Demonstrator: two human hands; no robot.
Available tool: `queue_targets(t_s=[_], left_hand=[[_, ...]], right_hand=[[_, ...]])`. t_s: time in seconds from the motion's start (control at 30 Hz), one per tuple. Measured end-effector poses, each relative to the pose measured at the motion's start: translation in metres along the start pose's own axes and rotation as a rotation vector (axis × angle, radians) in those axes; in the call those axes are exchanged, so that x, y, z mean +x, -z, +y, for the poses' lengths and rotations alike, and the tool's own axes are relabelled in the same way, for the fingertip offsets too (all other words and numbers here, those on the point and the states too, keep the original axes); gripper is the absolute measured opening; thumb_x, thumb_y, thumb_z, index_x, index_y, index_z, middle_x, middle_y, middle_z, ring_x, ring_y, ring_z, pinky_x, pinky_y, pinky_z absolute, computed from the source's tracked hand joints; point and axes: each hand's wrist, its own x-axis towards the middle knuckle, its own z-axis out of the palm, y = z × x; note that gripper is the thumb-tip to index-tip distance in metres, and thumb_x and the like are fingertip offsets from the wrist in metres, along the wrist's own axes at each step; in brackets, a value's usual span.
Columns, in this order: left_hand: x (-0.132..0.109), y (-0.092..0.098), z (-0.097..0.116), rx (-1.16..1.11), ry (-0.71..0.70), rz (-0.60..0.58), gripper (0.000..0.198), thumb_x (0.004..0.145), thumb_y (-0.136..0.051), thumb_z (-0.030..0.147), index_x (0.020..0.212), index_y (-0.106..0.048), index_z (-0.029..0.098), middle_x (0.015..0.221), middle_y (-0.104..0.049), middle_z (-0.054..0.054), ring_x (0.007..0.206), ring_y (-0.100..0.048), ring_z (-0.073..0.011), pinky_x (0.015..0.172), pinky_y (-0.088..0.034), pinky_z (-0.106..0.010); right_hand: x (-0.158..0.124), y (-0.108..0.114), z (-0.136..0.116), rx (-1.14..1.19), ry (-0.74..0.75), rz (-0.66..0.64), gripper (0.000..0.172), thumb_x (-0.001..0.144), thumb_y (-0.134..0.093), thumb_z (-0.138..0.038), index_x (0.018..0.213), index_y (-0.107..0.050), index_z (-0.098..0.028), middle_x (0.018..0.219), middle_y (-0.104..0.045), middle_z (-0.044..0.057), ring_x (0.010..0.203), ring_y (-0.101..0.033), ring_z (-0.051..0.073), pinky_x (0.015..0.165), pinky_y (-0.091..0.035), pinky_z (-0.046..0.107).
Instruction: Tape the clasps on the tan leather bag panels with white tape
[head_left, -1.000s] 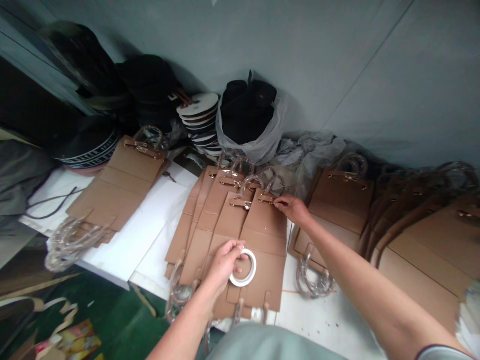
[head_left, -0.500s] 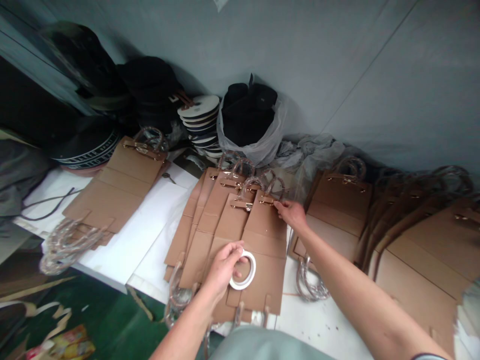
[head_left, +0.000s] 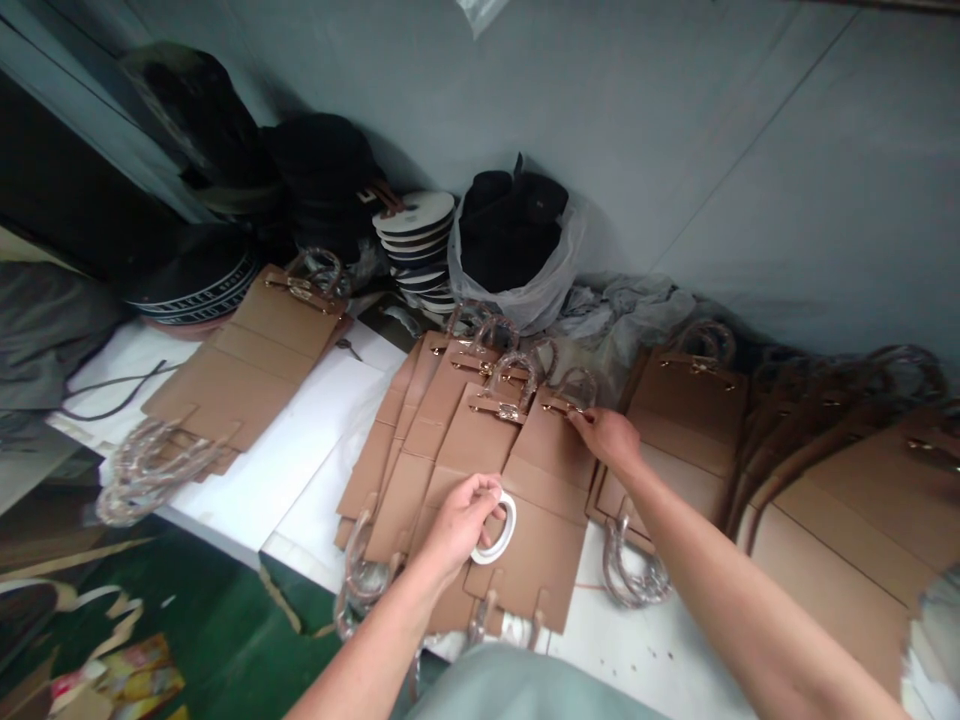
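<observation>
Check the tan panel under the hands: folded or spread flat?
Spread flat: the tan panel lies open on the stack, crease lines showing, no flap turned over.

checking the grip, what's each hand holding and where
Left hand grips a tape roll by its rim; right hand pinches the top edge of a tan panel.

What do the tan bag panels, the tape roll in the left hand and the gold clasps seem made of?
The tan bag panels look like matte faux leather or coated card, creased along crisp fold lines; the look leaves it open. The tape roll seems white paper or film, glossy at its edge. The gold clasps look like polished metal, given their bright highlights.
</observation>
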Motion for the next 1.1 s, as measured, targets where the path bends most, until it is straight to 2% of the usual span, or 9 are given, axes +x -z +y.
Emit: queue_targets(t_s=[0.13, 0.23, 0.33, 0.47, 0.6, 0.77, 0.87, 0.93, 1.1], left_hand=[[-0.008, 0.0, 0.008, -0.033, -0.037, -0.01, 0.03, 0.087, -0.062, 0.043, 0.104, -0.06, 0.019, 0.066, -0.06, 0.004, 0.04, -0.043, -0.0055, 0.038, -0.03, -0.017], [-0.015, -0.003, 0.015, -0.07, -0.042, -0.032, 0.029, 0.087, -0.063, 0.042, 0.107, -0.058, 0.02, 0.06, -0.053, 0.007, 0.04, -0.037, -0.0057, 0.037, -0.025, -0.017], [-0.02, -0.009, 0.017, -0.083, -0.055, -0.047, 0.029, 0.088, -0.062, 0.041, 0.109, -0.058, 0.022, 0.061, -0.05, 0.008, 0.042, -0.035, -0.0057, 0.038, -0.024, -0.016], [-0.029, -0.018, 0.018, -0.082, -0.093, -0.067, 0.031, 0.088, -0.063, 0.043, 0.111, -0.058, 0.022, 0.061, -0.049, 0.007, 0.045, -0.035, -0.006, 0.041, -0.023, -0.016], [-0.039, -0.026, 0.02, -0.063, -0.111, -0.067, 0.031, 0.089, -0.063, 0.044, 0.109, -0.057, 0.021, 0.061, -0.05, 0.007, 0.047, -0.038, -0.0062, 0.042, -0.026, -0.016], [-0.041, -0.024, 0.014, -0.085, -0.104, 0.039, 0.045, 0.081, -0.072, 0.04, 0.116, -0.05, 0.022, 0.097, -0.063, -0.003, 0.052, -0.048, -0.007, 0.039, -0.028, -0.018], [-0.039, -0.017, 0.009, 0.074, -0.099, -0.006, 0.031, 0.087, -0.066, 0.042, 0.105, -0.061, 0.017, 0.071, -0.057, 0.002, 0.052, -0.046, -0.009, 0.045, -0.029, -0.02], [-0.038, -0.013, 0.009, 0.185, -0.155, -0.015, 0.025, 0.09, -0.061, 0.04, 0.098, -0.066, 0.017, 0.065, -0.054, 0.002, 0.055, -0.047, -0.011, 0.049, -0.032, -0.021], [-0.041, -0.01, 0.027, 0.438, -0.383, 0.036, 0.014, 0.091, -0.056, 0.028, 0.089, -0.068, 0.02, 0.092, -0.065, -0.003, 0.079, -0.061, -0.0169, 0.072, -0.044, -0.027]], right_hand=[[-0.034, 0.014, -0.018, 0.408, 0.09, 0.083, 0.044, 0.09, -0.056, -0.06, 0.087, -0.075, -0.021, 0.077, -0.072, 0.007, 0.074, -0.065, 0.025, 0.063, -0.04, 0.03], [-0.08, 0.014, -0.042, 0.875, 0.285, -0.221, 0.039, 0.086, -0.064, -0.056, 0.089, -0.074, -0.019, 0.077, -0.07, 0.004, 0.07, -0.062, 0.02, 0.064, -0.043, 0.029], [-0.119, 0.006, -0.062, 1.1, 0.32, -0.516, 0.035, 0.08, -0.074, -0.052, 0.091, -0.074, -0.018, 0.074, -0.068, 0.001, 0.064, -0.057, 0.016, 0.059, -0.041, 0.026], [-0.142, 0.001, -0.075, 1.213, 0.201, -0.491, 0.037, 0.076, -0.077, -0.053, 0.075, -0.069, -0.017, 0.062, -0.062, -0.001, 0.058, -0.053, 0.014, 0.057, -0.04, 0.025], [-0.152, 0.002, -0.074, 1.249, 0.137, -0.45, 0.039, 0.076, -0.075, -0.055, 0.071, -0.066, -0.018, 0.062, -0.064, 0.001, 0.06, -0.056, 0.016, 0.059, -0.045, 0.027], [-0.161, -0.005, -0.063, 1.224, 0.174, -0.394, 0.034, 0.078, -0.075, -0.052, 0.076, -0.071, -0.018, 0.067, -0.066, 0.002, 0.063, -0.058, 0.017, 0.061, -0.046, 0.028], [-0.162, -0.003, -0.058, 1.082, 0.276, -0.306, 0.027, 0.083, -0.072, -0.048, 0.08, -0.076, -0.021, 0.071, -0.069, 0.002, 0.066, -0.06, 0.019, 0.06, -0.045, 0.029], [-0.159, 0.001, -0.056, 0.937, 0.369, -0.223, 0.022, 0.086, -0.07, -0.044, 0.079, -0.077, -0.025, 0.074, -0.07, 0.003, 0.069, -0.062, 0.02, 0.062, -0.045, 0.03], [-0.145, 0.011, -0.057, 0.682, 0.402, -0.095, 0.018, 0.081, -0.077, -0.037, 0.095, -0.076, -0.026, 0.079, -0.071, 0.002, 0.072, -0.065, 0.022, 0.068, -0.047, 0.032]])
